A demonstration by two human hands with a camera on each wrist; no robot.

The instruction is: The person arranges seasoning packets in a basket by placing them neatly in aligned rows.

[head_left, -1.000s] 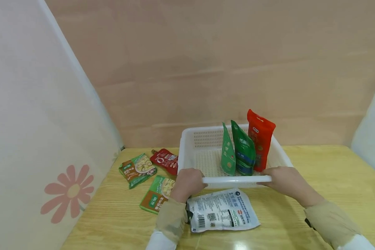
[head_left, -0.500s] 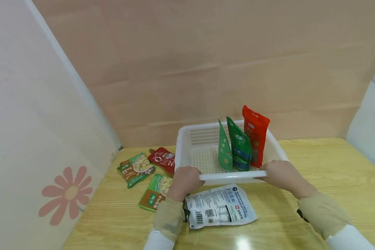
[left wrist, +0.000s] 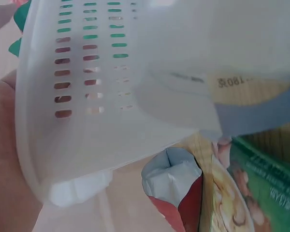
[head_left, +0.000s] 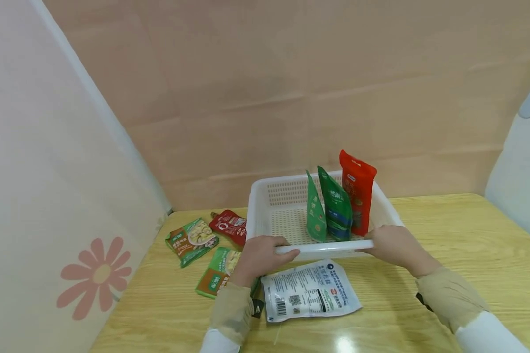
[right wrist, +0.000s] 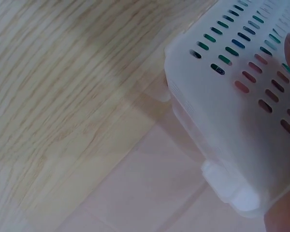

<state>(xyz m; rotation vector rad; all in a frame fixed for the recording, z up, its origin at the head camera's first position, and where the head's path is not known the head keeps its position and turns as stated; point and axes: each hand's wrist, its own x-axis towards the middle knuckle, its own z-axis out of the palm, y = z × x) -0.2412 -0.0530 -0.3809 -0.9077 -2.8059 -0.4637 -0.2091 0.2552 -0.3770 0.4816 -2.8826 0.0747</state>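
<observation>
A white plastic basket point(head_left: 287, 184) with slotted walls stands at the back of the table. My left hand point(head_left: 258, 257) is at its front left corner, the thumb stretched along the front rim and the fingers over the edge. At the front right corner my right hand point(head_left: 393, 247) grips the rim. Three pouches stand upright in the basket's right half: a light green pouch point(head_left: 316, 215), a dark green pouch point(head_left: 337, 208) and a taller red pouch point(head_left: 357, 191). A white salt bag point(head_left: 309, 290) lies flat before the basket, close to my left wrist.
Left of the basket lie a red spouted pouch point(head_left: 230, 226) and a green-brown food packet point(head_left: 193, 240). A second such packet point(head_left: 214, 279) is partly hidden by my left arm. A pinkish backdrop point(head_left: 291, 98) rises behind the table point(head_left: 459, 240).
My left thumb has straightened along the front rim. The right hand keeps its grip. The whole view has shifted slightly; the pouches stand as before.
</observation>
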